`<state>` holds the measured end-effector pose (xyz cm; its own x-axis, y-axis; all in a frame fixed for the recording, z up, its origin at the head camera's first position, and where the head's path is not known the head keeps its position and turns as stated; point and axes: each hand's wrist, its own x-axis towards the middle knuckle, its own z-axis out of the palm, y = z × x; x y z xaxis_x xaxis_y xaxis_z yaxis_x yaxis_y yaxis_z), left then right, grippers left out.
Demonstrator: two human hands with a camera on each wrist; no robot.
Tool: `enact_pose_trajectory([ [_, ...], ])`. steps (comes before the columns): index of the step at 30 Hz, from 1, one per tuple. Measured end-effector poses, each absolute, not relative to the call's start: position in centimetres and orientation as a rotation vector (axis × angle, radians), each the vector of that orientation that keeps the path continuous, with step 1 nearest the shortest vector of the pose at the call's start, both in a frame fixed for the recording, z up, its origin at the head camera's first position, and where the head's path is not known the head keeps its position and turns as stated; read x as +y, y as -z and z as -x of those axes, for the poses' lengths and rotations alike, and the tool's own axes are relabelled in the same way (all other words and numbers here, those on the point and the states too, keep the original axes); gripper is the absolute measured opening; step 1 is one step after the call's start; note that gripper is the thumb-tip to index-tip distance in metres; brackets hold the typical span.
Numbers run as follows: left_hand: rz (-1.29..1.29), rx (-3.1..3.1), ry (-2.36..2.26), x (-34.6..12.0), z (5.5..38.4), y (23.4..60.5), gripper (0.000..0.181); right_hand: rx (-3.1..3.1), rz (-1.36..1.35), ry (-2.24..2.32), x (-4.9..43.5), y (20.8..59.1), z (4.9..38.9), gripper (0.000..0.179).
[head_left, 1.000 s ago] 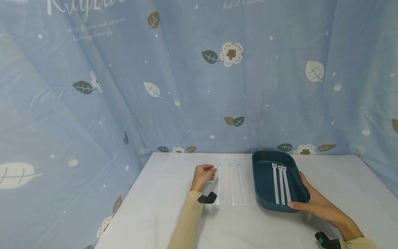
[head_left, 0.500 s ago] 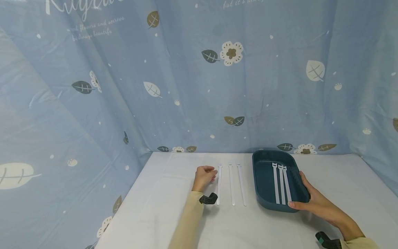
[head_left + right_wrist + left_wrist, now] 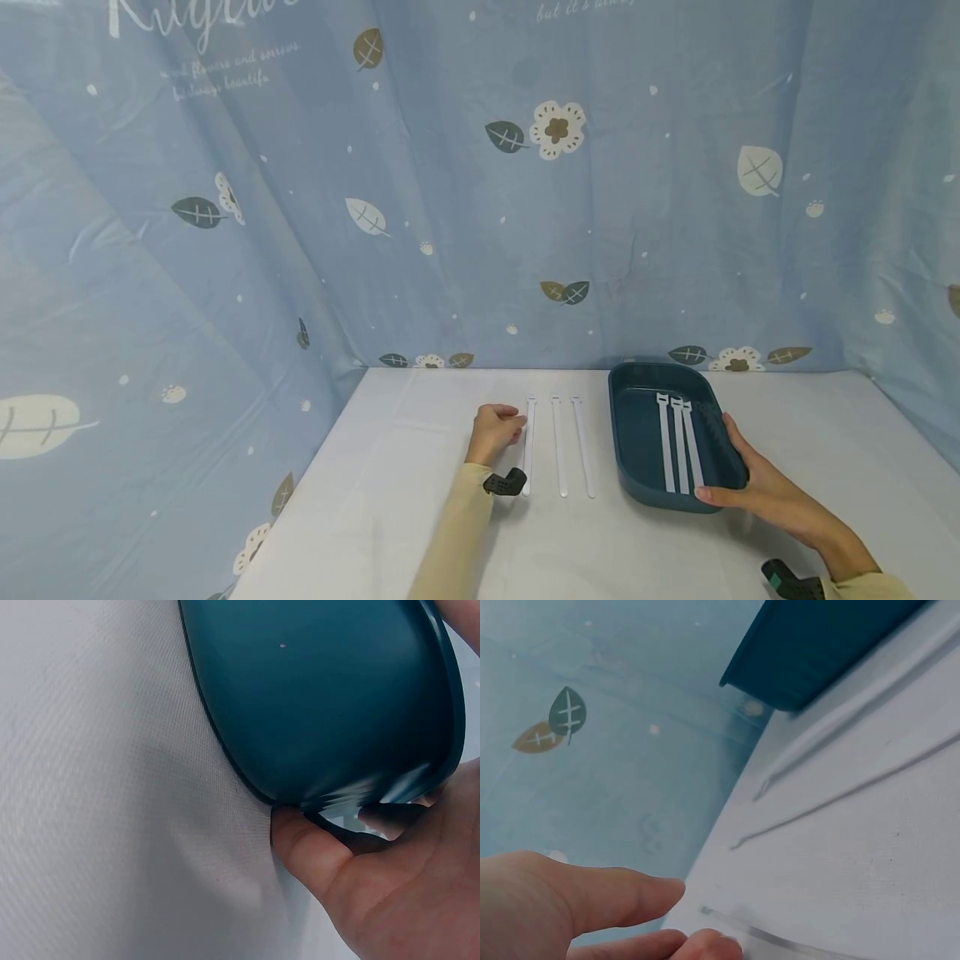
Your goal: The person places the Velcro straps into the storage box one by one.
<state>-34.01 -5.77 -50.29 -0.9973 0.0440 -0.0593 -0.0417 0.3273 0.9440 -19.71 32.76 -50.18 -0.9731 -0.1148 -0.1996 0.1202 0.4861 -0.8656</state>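
My left hand (image 3: 492, 435) is just left of the leftmost of three white cable ties (image 3: 529, 450) lying on the white table. Its thumb and fingers are loosely bent with a gap between them, and in the left wrist view the nearest cable tie (image 3: 772, 937) lies beyond the fingertips. The other two, a middle cable tie (image 3: 559, 450) and a right cable tie (image 3: 583, 450), lie roughly parallel. My right hand (image 3: 772, 492) grips the right front corner of a dark teal tray (image 3: 626, 475), thumb at the rim. Three white cable ties (image 3: 678, 446) rest inside it.
The white-covered table (image 3: 390, 500) ends at the back against a blue curtain (image 3: 465, 208) printed with leaves and flowers. This curtain also closes off the left and right sides. Black bands with small devices (image 3: 505, 482) sit on both wrists.
My left hand has shifted slightly right and toward me, closer to the leftmost cable tie. The right hand, the tray and the cable ties have stayed put.
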Motion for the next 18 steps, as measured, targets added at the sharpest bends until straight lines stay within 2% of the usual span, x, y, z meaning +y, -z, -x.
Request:
enact_pose_trajectory([
  [18, -0.064, 2.57, -1.66, -5.57, 33.61, 50.1, 0.031, 2.484, 0.016, 1.525, 32.77, 50.23, 19.64, 0.127],
])
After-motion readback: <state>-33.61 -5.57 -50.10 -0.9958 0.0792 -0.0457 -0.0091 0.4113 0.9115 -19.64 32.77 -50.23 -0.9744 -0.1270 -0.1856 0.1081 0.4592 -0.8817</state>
